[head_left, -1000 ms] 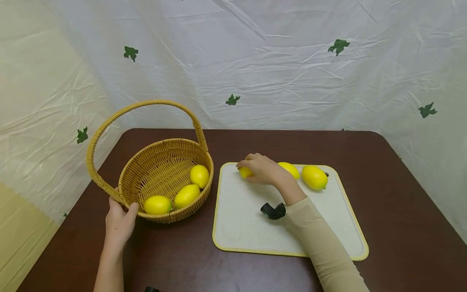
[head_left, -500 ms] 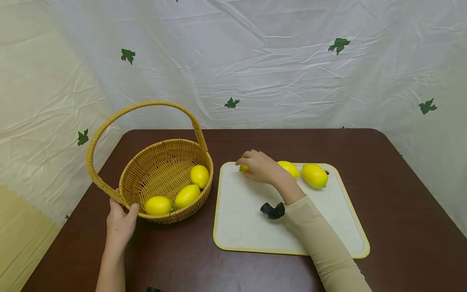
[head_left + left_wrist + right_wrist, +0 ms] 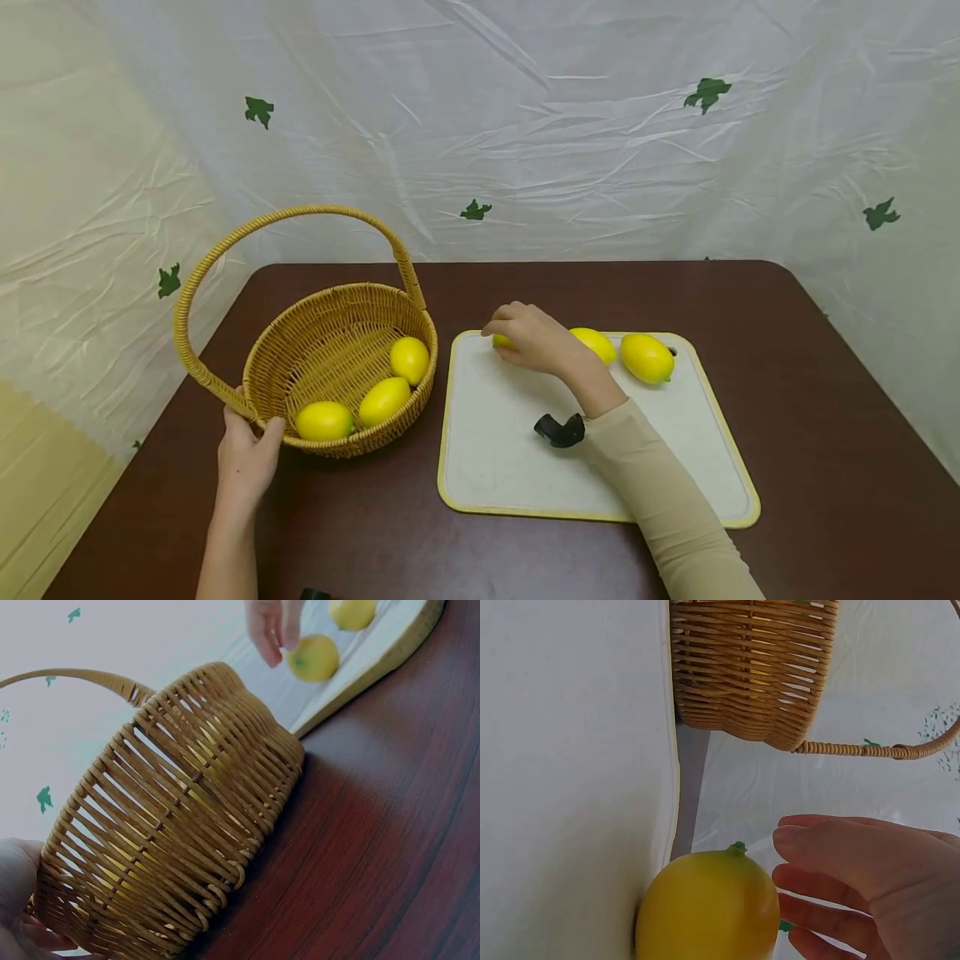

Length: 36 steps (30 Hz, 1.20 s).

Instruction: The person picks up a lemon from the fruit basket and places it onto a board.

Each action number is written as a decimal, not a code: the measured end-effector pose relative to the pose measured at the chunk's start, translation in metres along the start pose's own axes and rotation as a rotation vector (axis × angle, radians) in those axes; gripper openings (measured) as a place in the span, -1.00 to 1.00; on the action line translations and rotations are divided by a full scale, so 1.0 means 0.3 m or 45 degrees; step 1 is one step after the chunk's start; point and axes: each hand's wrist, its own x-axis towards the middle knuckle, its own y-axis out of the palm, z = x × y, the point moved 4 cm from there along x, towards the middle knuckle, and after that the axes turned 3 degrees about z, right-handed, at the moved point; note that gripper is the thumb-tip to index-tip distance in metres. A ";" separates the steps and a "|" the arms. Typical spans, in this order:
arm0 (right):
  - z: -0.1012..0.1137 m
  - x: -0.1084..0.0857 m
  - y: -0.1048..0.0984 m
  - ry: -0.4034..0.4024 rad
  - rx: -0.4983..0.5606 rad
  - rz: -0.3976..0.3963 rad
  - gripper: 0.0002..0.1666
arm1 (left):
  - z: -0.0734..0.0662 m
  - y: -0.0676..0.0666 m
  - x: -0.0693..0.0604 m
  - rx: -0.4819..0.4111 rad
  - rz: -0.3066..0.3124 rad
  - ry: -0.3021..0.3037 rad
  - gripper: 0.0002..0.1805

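My left hand grips the wicker basket at its near left rim by the handle's base, thumb over the edge; in the left wrist view it shows at the left edge. Three lemons lie inside. Over the far left part of the white board, my right hand partly hides a lemon. The right wrist view shows this lemon on the board, with my loosely bent fingers beside its upper side and not wrapped round it. Whether a fingertip touches it, I cannot tell.
Two more lemons, one by my right wrist and one near the board's hole, lie along the far side. The basket's tall handle arches above it. Behind the brown table hangs a pale sheet.
My right hand has shifted slightly toward the board's far edge, and its fingers have come off the lemon's near side. My left hand and the basket have stayed in place.
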 end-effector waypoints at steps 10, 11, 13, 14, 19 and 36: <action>0.099 0.074 -0.026 -0.081 -0.143 -0.114 -0.84 | 0.002 -0.007 -0.004 -0.002 0.016 -0.007 -0.22; 0.111 0.080 -0.028 -0.089 -0.150 -0.113 -0.84 | 0.002 -0.006 -0.006 -0.002 0.019 -0.009 -0.22; 0.133 0.096 -0.034 -0.111 -0.149 -0.106 -0.85 | 0.001 -0.002 -0.009 -0.008 0.024 -0.016 -0.21; 0.144 0.105 -0.039 -0.127 -0.149 -0.104 -0.85 | 0.001 -0.001 -0.010 -0.008 0.025 -0.019 -0.21; 0.202 0.177 -0.078 -0.209 -0.204 -0.072 -0.88 | -0.004 0.001 -0.011 -0.025 0.026 -0.024 -0.20; 0.459 0.487 -0.026 -0.453 -0.557 0.530 -0.66 | -0.028 0.034 -0.017 0.006 0.030 0.013 -0.20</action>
